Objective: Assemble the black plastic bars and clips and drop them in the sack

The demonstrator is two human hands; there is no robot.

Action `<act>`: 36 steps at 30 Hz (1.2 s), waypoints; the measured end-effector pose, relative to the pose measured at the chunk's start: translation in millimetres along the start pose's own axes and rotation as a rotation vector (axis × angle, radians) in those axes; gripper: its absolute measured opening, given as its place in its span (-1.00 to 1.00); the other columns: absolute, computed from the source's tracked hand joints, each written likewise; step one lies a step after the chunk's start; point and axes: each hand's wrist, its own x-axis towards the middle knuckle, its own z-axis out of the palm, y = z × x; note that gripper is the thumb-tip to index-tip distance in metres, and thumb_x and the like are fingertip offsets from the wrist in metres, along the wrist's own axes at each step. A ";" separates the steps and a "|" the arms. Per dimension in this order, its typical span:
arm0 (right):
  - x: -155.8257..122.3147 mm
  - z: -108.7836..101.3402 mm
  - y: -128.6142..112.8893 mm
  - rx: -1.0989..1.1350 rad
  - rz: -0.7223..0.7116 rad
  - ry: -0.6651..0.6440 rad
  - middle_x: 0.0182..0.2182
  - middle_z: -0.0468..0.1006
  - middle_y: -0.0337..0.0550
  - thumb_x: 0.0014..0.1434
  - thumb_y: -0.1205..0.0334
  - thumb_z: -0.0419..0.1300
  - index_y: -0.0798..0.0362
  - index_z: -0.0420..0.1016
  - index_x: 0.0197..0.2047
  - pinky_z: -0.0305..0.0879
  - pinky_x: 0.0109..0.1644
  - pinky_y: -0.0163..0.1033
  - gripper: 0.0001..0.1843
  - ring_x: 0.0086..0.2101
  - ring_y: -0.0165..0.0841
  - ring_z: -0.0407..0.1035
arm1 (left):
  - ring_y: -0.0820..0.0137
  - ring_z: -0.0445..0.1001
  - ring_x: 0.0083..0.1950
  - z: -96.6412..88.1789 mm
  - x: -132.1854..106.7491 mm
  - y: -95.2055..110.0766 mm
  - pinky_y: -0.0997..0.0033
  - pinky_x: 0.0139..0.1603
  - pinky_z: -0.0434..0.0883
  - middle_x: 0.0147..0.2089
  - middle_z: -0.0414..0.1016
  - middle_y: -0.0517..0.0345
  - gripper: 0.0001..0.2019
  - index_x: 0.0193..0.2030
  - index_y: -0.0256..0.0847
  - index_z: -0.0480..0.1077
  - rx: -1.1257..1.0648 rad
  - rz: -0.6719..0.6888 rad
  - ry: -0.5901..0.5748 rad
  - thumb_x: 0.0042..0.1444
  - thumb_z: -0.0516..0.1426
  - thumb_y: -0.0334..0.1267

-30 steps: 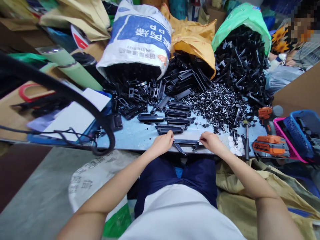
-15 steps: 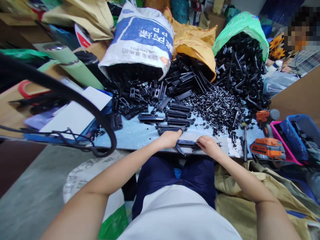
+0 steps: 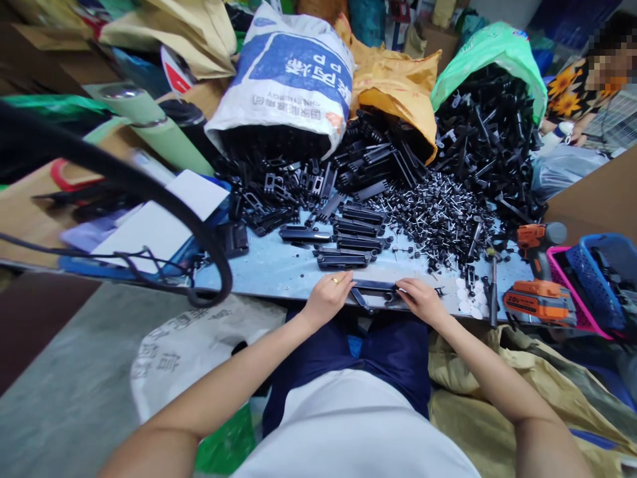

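Observation:
My left hand (image 3: 327, 297) and my right hand (image 3: 421, 299) grip the two ends of a long black plastic part (image 3: 374, 287) at the near edge of the pale blue table (image 3: 271, 269). A ring shows on my left hand. Both hands have their fingers curled on the part. Just beyond it lie several similar black bars (image 3: 344, 257) in a loose row. A heap of small black pins (image 3: 434, 214) lies further back on the right.
Open sacks spill black parts: a white and blue sack (image 3: 288, 73), a yellow one (image 3: 395, 86), a green one (image 3: 490, 53). An orange cordless drill (image 3: 540, 292) and pink and blue baskets (image 3: 592, 275) sit right. Papers (image 3: 159, 226) and a black cable (image 3: 164, 199) lie left. Another person sits far right.
My left hand drew back from the row of bars to the left end of the part at the table edge. My right hand stayed at its right end.

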 end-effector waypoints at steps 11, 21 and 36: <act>-13.5 5.3 15.4 -0.031 -0.072 -0.083 -0.21 0.47 0.05 0.27 0.15 -0.06 0.17 0.38 -0.01 0.36 -0.19 -0.26 -0.64 -0.22 -0.35 0.39 | 0.41 0.43 -0.35 8.4 10.1 -19.5 0.38 -0.33 0.39 -0.38 0.44 -0.01 -0.85 -0.15 -0.41 0.27 0.056 0.269 -0.005 0.23 -0.06 -0.40; -20.4 7.4 28.8 -0.069 -0.145 -0.164 -0.18 0.46 0.04 0.27 0.04 -0.10 0.15 0.30 0.07 0.28 -0.20 -0.25 -0.55 -0.22 -0.34 0.35 | 0.35 0.43 -0.22 8.5 -7.0 -21.3 0.31 -0.26 0.32 -0.26 0.47 -0.04 -0.75 -0.17 -0.34 0.35 0.085 0.194 -0.213 0.26 -0.12 -0.34; -6.7 -14.7 19.4 -0.031 -0.036 -0.411 -0.64 0.32 -0.11 0.22 -0.24 -0.33 0.14 0.30 -0.53 -0.04 -0.47 -0.33 -0.30 -0.56 -0.42 0.22 | 0.29 0.45 -0.20 0.6 58.8 18.8 0.42 -0.35 0.25 -0.26 0.49 0.02 -0.60 -0.21 -0.25 0.45 -0.058 -0.067 -0.881 0.29 -0.20 -0.21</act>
